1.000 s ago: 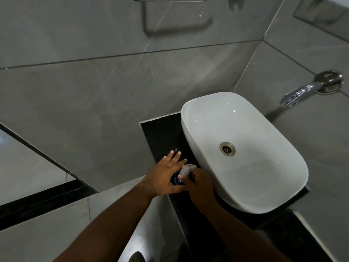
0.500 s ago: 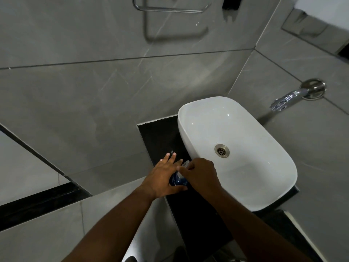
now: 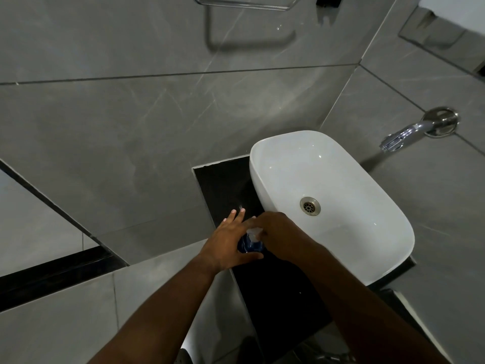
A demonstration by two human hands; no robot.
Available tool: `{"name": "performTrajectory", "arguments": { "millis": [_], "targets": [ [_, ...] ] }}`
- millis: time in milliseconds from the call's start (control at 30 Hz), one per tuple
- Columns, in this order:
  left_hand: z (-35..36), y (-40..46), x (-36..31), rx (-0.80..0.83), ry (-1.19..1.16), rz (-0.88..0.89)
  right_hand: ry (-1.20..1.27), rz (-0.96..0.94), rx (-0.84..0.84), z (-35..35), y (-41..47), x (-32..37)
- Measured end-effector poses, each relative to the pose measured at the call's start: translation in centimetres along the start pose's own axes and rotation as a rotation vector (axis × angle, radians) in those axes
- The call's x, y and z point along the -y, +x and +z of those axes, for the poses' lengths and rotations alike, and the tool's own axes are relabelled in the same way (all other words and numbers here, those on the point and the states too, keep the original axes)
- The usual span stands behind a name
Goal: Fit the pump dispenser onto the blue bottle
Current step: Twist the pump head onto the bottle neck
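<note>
Gripping hands [image 3: 231, 245] [image 3: 280, 236] hide most of blue bottle [image 3: 249, 245] and pump dispenser [image 3: 254, 231]

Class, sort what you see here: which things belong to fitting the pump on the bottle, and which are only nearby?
Part of the job:
blue bottle
pump dispenser
left hand, steadying the bottle
right hand, on the pump

Only nearby:
white basin
drain
wall tap
towel rail

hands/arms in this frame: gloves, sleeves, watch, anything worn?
Nothing worn that shows. Left hand and right hand are bare, no gloves, no rings visible on the fingers. Both forearms are bare to the frame edge: no sleeves, watch or bands.
</note>
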State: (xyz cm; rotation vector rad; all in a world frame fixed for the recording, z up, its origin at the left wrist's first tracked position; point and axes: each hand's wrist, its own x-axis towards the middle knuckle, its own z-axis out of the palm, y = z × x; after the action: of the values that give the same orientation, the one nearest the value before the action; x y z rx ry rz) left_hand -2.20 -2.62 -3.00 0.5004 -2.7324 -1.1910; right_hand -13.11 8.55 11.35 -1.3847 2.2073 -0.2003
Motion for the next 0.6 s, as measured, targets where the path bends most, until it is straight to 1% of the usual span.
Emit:
{"name": "performTrajectory", "arguments": {
  "millis": [100, 167, 267, 333, 467, 600],
  "targets": [
    [0.0, -0.1, -0.1, -0.01, -0.004, -0.006, 0.062, 0.006, 0.008, 0.2, 0.4, 0.0],
    [0.1, -0.4, -0.3, -0.029, -0.013, -0.021, 0.108, 0.031, -0.031, 0.7, 0.1, -0.3],
    [0.3, -1.0, -0.8, -0.094, -0.054, -0.093, 0.126, 0.154, -0.066, 2.0, -0.7, -1.2],
    [0.5, -1.2, -1.2, -0.117, -0.08, -0.144, 0.208, 0.211, -0.082, 3.3, -1.0, -1.7],
    [0.3, -1.1, -1.6, -0.169, -0.129, -0.152, 0.321, 0.212, -0.146, 4.6, -0.7, -2.0],
    [-0.2, -0.7, -0.8, -0.22, -0.239, -0.164, 0.404, 0.255, -0.178, 4.3, 1.2, -1.8]
  ]
}}
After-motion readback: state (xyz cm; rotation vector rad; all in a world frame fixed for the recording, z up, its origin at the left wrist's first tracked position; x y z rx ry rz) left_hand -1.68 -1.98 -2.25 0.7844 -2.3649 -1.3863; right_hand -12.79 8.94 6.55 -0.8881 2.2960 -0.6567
